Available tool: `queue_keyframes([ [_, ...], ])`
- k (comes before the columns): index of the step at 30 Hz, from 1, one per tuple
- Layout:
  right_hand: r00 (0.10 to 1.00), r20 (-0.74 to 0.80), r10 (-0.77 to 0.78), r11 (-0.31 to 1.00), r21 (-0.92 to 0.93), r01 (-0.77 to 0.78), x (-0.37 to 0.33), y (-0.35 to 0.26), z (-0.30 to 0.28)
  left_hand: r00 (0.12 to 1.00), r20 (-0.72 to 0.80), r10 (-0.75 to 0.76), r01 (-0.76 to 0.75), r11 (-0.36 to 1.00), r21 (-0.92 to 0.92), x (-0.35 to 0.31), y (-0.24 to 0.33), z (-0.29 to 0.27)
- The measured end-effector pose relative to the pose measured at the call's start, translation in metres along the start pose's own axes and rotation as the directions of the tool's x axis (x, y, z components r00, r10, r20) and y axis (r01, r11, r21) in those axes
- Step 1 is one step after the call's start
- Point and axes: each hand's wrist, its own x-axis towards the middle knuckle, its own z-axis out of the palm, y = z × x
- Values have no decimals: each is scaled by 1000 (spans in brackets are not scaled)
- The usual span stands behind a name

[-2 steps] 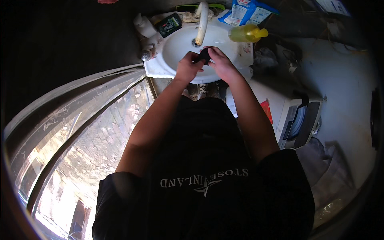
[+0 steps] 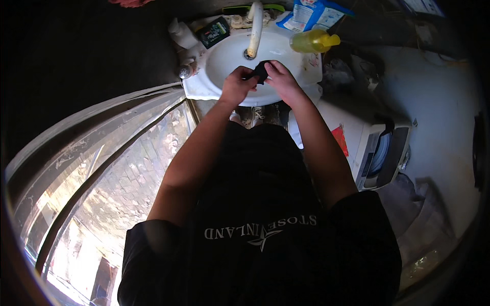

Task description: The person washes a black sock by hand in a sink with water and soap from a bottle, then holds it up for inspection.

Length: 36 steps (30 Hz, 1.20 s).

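Over the near half of a white washbasin (image 2: 217,69), a small crumpled black cloth (image 2: 261,72) is held between both hands. My left hand (image 2: 238,84) pinches its left side, with thumb and fingers closed. My right hand (image 2: 280,80) grips the right edge, fingers bent over it. What sort of cloth item it is cannot be made out. Just beyond the hands, a curved whitish faucet (image 2: 256,30) reaches over the bowl, its tip near the drain. No running water shows.
Along the basin's rim lie a white bottle (image 2: 182,33), a dark green pack (image 2: 214,32), a yellow-green pump bottle (image 2: 312,42) and a blue-white packet (image 2: 311,16). A washing machine (image 2: 370,148) stands at right, a window (image 2: 127,158) at left.
The black cloth has shifted shape slightly between my fingers, with a lower corner now hanging down. The whole view has moved a little; both hands keep their hold.
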Motion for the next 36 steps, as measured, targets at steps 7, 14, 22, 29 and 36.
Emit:
queue_keyframes([
  [7,998,12,58,949,310,-58,-35,-14,-24,970,165,-180,221,935,-279,-7,26,-13],
  [14,996,-81,32,998,60,-27,-50,-30,-19,963,256,-89,163,945,-283,-13,34,7],
  [22,915,-256,-311,860,-485,157,-50,-15,-40,973,195,-120,168,953,-253,-12,36,32],
  [29,976,69,-209,935,-277,220,-75,-23,-56,987,150,-54,115,892,-438,-3,50,33],
  [36,988,141,66,967,-252,-29,-104,-33,-74,963,165,-211,265,837,-478,-11,68,36],
])
